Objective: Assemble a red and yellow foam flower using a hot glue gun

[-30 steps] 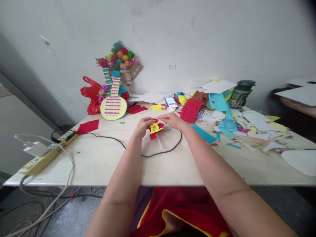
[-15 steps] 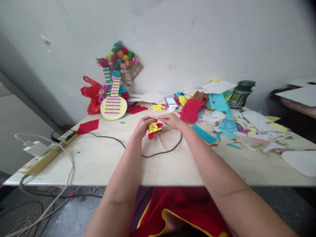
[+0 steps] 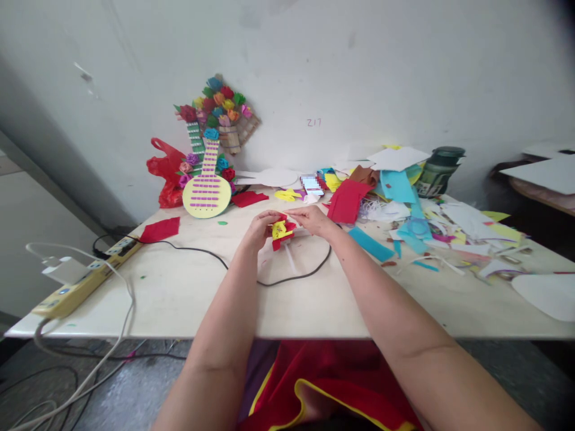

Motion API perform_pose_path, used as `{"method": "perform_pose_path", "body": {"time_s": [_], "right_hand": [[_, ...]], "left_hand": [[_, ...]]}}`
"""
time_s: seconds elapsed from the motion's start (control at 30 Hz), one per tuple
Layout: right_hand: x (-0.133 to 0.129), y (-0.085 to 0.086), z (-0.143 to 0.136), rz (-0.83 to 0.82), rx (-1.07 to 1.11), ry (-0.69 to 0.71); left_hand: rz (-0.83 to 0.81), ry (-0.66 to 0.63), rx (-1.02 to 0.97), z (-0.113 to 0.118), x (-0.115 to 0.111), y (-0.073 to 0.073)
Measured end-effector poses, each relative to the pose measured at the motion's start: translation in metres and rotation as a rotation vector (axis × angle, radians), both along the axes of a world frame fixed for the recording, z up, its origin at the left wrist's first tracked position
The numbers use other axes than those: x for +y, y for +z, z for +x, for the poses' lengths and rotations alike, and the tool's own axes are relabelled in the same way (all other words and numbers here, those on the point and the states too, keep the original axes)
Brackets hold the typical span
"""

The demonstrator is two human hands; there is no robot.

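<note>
A small red and yellow paper flower [image 3: 281,231] is held above the middle of the table. My left hand [image 3: 262,228] grips its left side with closed fingers. On the other side, my right hand [image 3: 311,219] is closed, its fingertips at the flower's upper right edge; whether they pinch a petal or something thin is too small to tell. A pale strip [image 3: 290,257] shows just below the flower.
A black cable [image 3: 287,280] loops beneath the hands on the table [image 3: 309,314]. At left lie a yellow power strip [image 3: 67,299] and red paper [image 3: 160,230]. Behind stands a yellow paper instrument [image 3: 206,196]. Paper scraps [image 3: 467,222] and a green bottle [image 3: 440,172] are at right.
The flower has turned slightly and shifted a little to the right in my left hand. The thin pale piece seen between my fingertips earlier is less visible. Both arms are nearly still.
</note>
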State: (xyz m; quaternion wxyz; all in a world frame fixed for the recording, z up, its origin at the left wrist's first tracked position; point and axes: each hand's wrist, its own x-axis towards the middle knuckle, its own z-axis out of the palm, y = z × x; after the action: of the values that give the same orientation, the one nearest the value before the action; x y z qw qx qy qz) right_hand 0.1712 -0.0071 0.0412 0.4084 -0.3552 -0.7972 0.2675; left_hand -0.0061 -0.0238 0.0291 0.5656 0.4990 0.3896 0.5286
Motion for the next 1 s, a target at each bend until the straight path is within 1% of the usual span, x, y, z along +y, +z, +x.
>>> {"method": "perform_pose_path", "body": {"time_s": [0.1,0.2,0.37,0.5,0.67,0.9,1.0], "right_hand": [[0.0013,-0.0014,-0.0003,0.018,0.001,0.008],[0.0014,-0.0017,-0.0007,0.032,0.006,0.019],[-0.0003,-0.0007,-0.0007,0.049,-0.001,0.008],[-0.0018,0.0001,-0.0004,0.047,-0.001,0.004],[0.0028,-0.0035,-0.0014,0.044,0.009,0.008],[0.0051,-0.0056,-0.0017,0.045,0.02,-0.011],[0.0057,-0.0061,-0.0018,0.043,0.023,-0.022]], "left_hand": [[-0.019,-0.001,-0.002,0.0004,0.0001,0.0],[-0.002,-0.002,-0.001,0.0013,-0.0007,0.0009],[0.03,0.047,0.029,0.0014,-0.0016,0.0015],[0.002,0.059,0.03,0.0001,-0.0005,0.0007],[-0.016,0.107,0.019,-0.0002,-0.001,0.0026],[0.066,0.198,0.001,0.0001,-0.0001,0.0003],[0.067,0.191,-0.033,-0.0008,0.0,0.0004]]}}
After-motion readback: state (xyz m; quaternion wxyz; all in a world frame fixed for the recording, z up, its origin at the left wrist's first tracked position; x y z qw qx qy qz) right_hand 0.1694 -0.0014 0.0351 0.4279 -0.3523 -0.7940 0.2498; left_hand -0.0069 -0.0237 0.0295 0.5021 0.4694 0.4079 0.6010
